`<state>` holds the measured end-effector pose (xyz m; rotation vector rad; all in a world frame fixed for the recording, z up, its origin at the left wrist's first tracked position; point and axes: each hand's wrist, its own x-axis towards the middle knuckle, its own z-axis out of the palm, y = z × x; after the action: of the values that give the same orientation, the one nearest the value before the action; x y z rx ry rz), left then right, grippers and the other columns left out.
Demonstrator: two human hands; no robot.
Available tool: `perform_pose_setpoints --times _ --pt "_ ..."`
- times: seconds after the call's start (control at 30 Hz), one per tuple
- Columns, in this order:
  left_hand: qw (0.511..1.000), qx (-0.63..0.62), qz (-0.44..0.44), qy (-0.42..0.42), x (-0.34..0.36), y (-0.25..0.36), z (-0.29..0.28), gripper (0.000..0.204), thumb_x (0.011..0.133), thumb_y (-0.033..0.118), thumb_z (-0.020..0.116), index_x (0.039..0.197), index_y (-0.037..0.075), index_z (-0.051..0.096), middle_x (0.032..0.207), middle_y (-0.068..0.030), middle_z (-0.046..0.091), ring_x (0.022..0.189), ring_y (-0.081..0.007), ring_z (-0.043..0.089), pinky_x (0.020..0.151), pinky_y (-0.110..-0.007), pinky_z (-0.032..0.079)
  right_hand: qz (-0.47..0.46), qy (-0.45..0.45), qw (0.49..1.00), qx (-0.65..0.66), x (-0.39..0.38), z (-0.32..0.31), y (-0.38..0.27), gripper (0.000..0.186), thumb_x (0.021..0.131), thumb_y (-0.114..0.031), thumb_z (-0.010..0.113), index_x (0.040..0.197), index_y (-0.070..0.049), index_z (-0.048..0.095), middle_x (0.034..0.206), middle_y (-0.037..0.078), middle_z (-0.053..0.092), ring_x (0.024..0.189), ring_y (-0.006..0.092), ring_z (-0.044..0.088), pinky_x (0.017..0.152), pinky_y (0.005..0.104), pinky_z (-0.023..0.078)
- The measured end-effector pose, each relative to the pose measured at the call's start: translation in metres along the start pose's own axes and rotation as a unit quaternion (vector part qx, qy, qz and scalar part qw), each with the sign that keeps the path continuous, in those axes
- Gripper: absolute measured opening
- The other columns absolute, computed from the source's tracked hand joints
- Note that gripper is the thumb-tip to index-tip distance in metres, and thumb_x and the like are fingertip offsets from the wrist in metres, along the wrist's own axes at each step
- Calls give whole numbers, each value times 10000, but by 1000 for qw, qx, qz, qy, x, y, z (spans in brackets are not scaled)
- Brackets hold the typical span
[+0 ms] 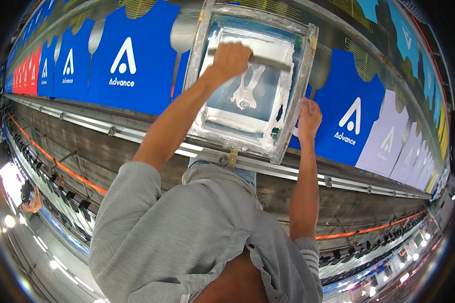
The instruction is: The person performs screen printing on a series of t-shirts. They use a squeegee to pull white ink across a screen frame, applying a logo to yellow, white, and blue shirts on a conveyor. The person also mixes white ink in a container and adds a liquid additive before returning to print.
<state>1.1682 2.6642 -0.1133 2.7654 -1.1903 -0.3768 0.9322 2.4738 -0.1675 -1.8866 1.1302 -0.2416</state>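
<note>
A screen-printing frame point(309, 50) with a worn grey rim lies tilted over the printing table in front of me. White ink is smeared over its mesh, thickest along the sides and bottom. My left hand point(231, 59) is closed around a squeegee point(270, 62), whose long blade spans the upper part of the mesh. At the frame's right edge is my right hand point(310, 119), its fingers curled together. What they pinch is hidden; a bit of something whitish shows beside them. Just right of that hand lies a blue shirt panel point(351, 101) with a white print.
More blue panels point(131, 55) with white prints line the table to the left, then red ones point(28, 76). Lavender panels point(387, 134) continue to the right. A metal rail point(111, 130) runs along the near edge. Another person's hand point(34, 201) shows at far left.
</note>
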Motion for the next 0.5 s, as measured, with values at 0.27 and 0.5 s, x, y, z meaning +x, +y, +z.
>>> perform_pose_setpoints --times 0.27,0.5 --pt "970 -111 71 203 -221 47 77 383 706 -21 587 1080 3 666 1091 -180 688 1034 -315 666 892 -434 538 -76 50 995 -37 9 1 -4 327 911 -284 595 955 29 681 924 203 702 847 321 672 762 403 503" --pt "975 -159 72 140 -239 17 50 378 697 -8 605 1070 11 660 1124 -134 677 1084 -291 640 930 -394 517 -105 77 990 46 -1 28 -15 239 909 -191 610 979 22 692 803 70 660 681 139 570 607 295 450"
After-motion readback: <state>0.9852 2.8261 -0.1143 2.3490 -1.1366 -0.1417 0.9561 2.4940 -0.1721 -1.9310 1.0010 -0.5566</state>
